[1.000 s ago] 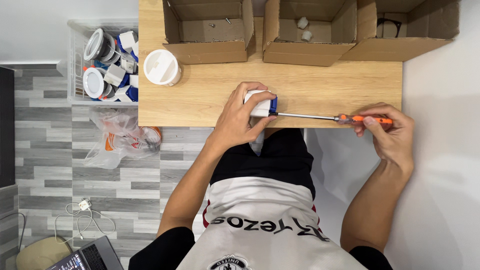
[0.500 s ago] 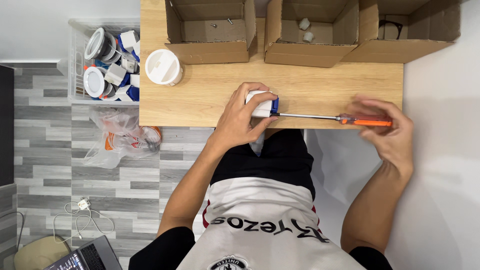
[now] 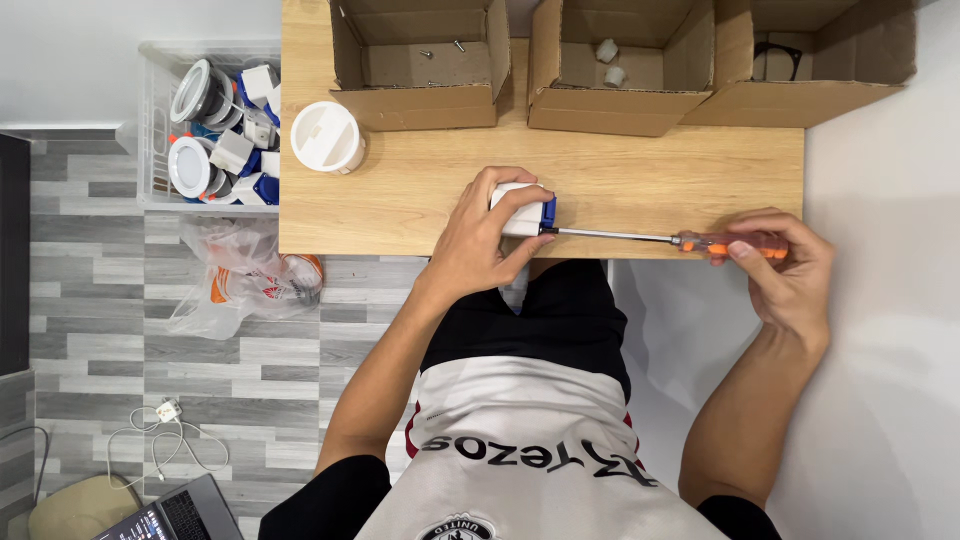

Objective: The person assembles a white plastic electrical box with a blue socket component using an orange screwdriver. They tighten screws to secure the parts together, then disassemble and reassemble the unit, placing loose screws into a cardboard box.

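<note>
At the near edge of the wooden table (image 3: 400, 200), you are clamping the small white and blue box (image 3: 525, 210) under your left hand (image 3: 478, 240), fingers closed over it. Your right hand (image 3: 790, 275) is pinching the orange screwdriver (image 3: 660, 238), tip at the box's right end; steady turning seems needed. Cardboard boxes (image 3: 420, 60) are lining the far side, above grey plank flooring (image 3: 130, 340).

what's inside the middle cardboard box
Two small white parts lie on the floor of the middle cardboard box. Its near wall hides the front strip of the floor.
</note>
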